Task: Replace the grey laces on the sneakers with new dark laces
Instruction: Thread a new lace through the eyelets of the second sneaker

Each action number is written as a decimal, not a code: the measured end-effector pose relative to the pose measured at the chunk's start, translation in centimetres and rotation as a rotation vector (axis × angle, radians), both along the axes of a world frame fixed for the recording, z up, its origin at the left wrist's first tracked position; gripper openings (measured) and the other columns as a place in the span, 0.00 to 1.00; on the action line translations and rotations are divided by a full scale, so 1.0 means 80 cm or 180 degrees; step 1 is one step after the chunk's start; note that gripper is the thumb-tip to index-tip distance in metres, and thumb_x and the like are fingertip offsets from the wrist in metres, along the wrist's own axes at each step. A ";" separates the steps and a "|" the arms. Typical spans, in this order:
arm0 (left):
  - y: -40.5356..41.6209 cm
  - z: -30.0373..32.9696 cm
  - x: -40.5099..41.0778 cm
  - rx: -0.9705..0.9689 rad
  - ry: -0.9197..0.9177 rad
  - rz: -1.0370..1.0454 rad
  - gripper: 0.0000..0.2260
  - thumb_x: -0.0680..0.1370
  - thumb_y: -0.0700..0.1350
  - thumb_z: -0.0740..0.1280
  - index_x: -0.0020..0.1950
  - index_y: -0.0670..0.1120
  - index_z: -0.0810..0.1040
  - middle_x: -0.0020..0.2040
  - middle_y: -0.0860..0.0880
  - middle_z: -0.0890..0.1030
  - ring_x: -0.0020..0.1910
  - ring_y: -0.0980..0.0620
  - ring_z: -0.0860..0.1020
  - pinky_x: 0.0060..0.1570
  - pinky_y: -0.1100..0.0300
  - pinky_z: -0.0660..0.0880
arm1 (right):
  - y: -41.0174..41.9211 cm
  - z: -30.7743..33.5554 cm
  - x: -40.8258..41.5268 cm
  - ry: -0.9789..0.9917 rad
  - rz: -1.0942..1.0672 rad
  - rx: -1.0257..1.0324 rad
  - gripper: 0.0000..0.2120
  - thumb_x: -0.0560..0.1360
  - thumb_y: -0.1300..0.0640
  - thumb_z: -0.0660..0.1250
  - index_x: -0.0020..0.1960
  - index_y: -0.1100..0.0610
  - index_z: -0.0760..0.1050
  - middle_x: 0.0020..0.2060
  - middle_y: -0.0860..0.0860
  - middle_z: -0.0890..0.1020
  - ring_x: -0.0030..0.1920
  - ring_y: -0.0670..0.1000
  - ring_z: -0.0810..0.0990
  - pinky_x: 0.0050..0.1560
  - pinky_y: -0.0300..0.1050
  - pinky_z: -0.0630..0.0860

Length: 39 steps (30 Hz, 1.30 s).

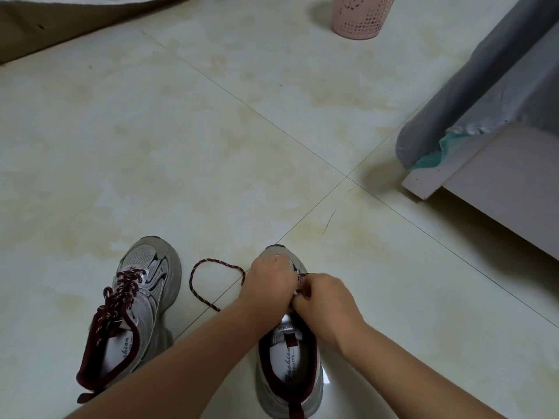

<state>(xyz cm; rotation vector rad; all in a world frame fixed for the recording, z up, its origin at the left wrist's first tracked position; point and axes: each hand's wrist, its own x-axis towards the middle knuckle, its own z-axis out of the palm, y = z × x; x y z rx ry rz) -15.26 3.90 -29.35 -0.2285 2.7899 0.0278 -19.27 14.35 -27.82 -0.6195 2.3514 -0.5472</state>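
Note:
Two silver-grey sneakers with dark red collars stand on the tiled floor, toes pointing away from me. The left sneaker (142,297) is laced with a dark red speckled lace. Over the right sneaker (290,367) both my hands work at the eyelets. My left hand (266,285) covers the front of the lacing, fingers curled over it. My right hand (323,300) pinches the dark lace at the tongue. A loose loop of that dark lace (211,279) trails on the floor to the left of my left hand. The eyelets under my hands are hidden.
A pink perforated bin (360,16) stands at the far top. A bed corner with grey sheet (484,86) and white frame (496,182) juts in at the right. Brown furniture (45,25) lies at the top left.

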 end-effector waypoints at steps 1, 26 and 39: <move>-0.001 0.006 -0.003 0.0120 -0.0055 -0.0067 0.06 0.66 0.43 0.72 0.39 0.43 0.78 0.42 0.45 0.77 0.42 0.48 0.77 0.34 0.59 0.64 | 0.000 0.001 0.006 0.0161 0.0093 0.0149 0.11 0.73 0.53 0.62 0.53 0.57 0.72 0.49 0.55 0.76 0.52 0.56 0.73 0.46 0.45 0.69; -0.052 0.051 0.026 0.1228 -0.0933 0.0229 0.16 0.77 0.52 0.64 0.31 0.46 0.69 0.34 0.48 0.71 0.37 0.49 0.71 0.39 0.59 0.67 | 0.005 -0.005 0.031 -0.0204 -0.0490 0.0363 0.16 0.74 0.63 0.55 0.61 0.59 0.57 0.50 0.56 0.78 0.42 0.56 0.71 0.40 0.45 0.66; -0.080 0.179 0.022 0.4665 0.0806 0.0772 0.09 0.69 0.50 0.66 0.30 0.51 0.79 0.24 0.54 0.71 0.26 0.58 0.68 0.32 0.68 0.69 | 0.003 -0.009 0.031 -0.0238 -0.0364 0.0452 0.15 0.75 0.63 0.54 0.61 0.58 0.59 0.49 0.55 0.79 0.43 0.55 0.75 0.39 0.45 0.68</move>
